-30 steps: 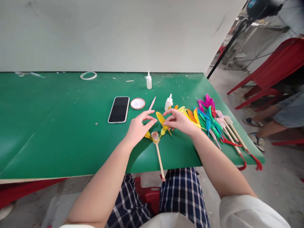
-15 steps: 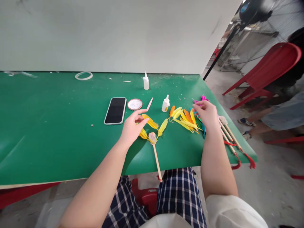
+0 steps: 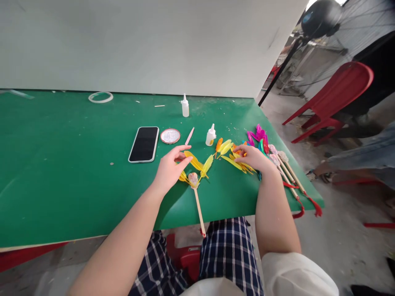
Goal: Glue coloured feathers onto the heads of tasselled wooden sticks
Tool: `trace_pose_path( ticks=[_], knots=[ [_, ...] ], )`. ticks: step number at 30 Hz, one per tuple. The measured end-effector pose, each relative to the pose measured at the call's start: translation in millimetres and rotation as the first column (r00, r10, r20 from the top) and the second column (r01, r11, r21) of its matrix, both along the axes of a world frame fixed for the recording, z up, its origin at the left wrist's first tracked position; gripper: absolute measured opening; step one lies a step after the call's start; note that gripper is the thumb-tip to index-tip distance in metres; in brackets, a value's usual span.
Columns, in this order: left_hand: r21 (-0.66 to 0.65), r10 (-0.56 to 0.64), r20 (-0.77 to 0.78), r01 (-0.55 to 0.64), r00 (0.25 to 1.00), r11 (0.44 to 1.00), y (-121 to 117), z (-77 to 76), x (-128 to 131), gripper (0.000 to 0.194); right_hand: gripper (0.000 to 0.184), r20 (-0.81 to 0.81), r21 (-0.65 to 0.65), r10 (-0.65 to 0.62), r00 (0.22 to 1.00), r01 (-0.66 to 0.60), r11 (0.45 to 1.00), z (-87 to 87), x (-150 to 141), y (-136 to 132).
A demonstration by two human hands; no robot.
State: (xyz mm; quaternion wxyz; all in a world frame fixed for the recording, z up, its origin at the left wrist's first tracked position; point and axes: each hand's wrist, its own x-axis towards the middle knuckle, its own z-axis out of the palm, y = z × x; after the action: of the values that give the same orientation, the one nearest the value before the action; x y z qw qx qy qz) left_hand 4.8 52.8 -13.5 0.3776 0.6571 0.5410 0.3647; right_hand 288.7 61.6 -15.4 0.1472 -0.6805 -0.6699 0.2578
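My left hand [image 3: 168, 169] rests beside a wooden stick [image 3: 200, 211] with a pinkish round head [image 3: 193, 179]. Yellow feathers [image 3: 194, 161] fan out from that head; one feather's tip lies between my parted thumb and fingers, which do not close on it. A lighter yellow feather [image 3: 206, 166] stands out to the right. Over a pile of yellow and orange feathers [image 3: 245, 167] is my right hand [image 3: 254, 158], thumb and forefinger apart among them. Two yellow feathers and an orange feather [image 3: 219, 144] lie just left of the pile.
Two white glue bottles [image 3: 210, 135] stand upright behind the feathers. A phone [image 3: 143, 144], a round lid [image 3: 170, 136] and a pink tool [image 3: 189, 136] lie to the left. Magenta feathers [image 3: 258, 133] and several tasselled sticks [image 3: 290, 174] occupy the table's right end, near a red chair [image 3: 342, 98].
My right hand has moved left, from the magenta and blue feathers to the yellow and orange pile. My left hand stays by the stick's feathers. The whole view has shifted slightly.
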Motion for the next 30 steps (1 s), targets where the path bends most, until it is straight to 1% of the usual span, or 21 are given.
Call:
trace_pose_path(
  ticks=[3,5,6,8,10,13,15,16,19,20,21,23,24,26,30],
  knots=[
    [-0.003,-0.012,-0.005,0.012,1.0,1.0,-1,0.2,1,0.035,0.03,-0.127,0.142,-0.101,0.987,0.119,0.983,-2.2,8,3],
    [-0.001,-0.022,-0.003,0.022,1.0,1.0,-1,0.3,2,0.034,0.032,-0.194,0.225,-0.204,0.96,0.246,0.943,-4.9,16,5],
    [-0.001,-0.025,-0.002,0.025,1.0,1.0,-2,0.3,2,0.034,0.034,-0.2,0.25,-0.26,0.945,0.306,0.919,-6.2,20,6],
    [-0.002,-0.025,0.0,0.025,1.0,1.0,-1,0.3,2,0.034,0.036,-0.154,0.267,-0.369,0.917,0.398,0.878,-7.8,27,7],
    [-0.002,-0.025,0.0,0.025,1.0,1.0,-1,0.3,1,0.034,0.038,-0.06,0.252,-0.467,0.882,0.466,0.848,-7.9,31,8],
    [0.001,-0.032,-0.002,0.032,0.999,0.999,-1,0.3,1,0.033,0.041,0.06,0.202,-0.532,0.844,0.512,0.835,-5.9,31,8],
    [-0.004,-0.037,-0.005,0.037,0.999,0.999,-2,0.1,2,0.033,0.041,0.088,0.195,-0.519,0.85,0.496,0.846,-4.5,30,7],
    [-0.008,-0.042,-0.006,0.042,0.999,0.999,-2,-0.2,3,0.033,0.041,0.082,0.215,-0.509,0.857,0.483,0.849,-3.9,28,7],
    [-0.019,-0.067,-0.024,0.066,0.997,0.998,-5,-1.5,7,0.032,0.036,0.015,0.313,-0.454,0.891,0.427,0.848,-3.0,23,6],
    [-0.02,-0.072,-0.04,0.072,0.997,0.997,-5,-2.1,8,0.031,0.032,0.001,0.31,-0.412,0.911,0.392,0.866,-3.0,21,6],
    [-0.02,-0.076,-0.057,0.075,0.995,0.997,-6,-2.8,10,0.031,0.03,-0.002,0.275,-0.357,0.934,0.343,0.898,-3.1,18,5],
    [-0.016,-0.083,-0.088,0.082,0.993,0.996,-8,-3.9,12,0.03,0.029,0.016,0.144,-0.218,0.976,0.213,0.966,-3.8,14,4],
    [-0.013,-0.09,-0.096,0.089,0.991,0.996,-9,-4.3,13,0.029,0.03,0.028,0.078,-0.16,0.987,0.158,0.984,-4.3,13,3],
    [-0.011,-0.108,-0.102,0.107,0.989,0.994,-10,-4.5,14,0.029,0.036,0.049,-0.002,-0.109,0.993,0.109,0.994,-5.6,11,2],
    [-0.014,-0.118,-0.095,0.117,0.989,0.993,-10,-4.5,14,0.029,0.055,0.107,-0.029,-0.119,0.987,0.123,0.992,-6.6,11,1]
  ],
)
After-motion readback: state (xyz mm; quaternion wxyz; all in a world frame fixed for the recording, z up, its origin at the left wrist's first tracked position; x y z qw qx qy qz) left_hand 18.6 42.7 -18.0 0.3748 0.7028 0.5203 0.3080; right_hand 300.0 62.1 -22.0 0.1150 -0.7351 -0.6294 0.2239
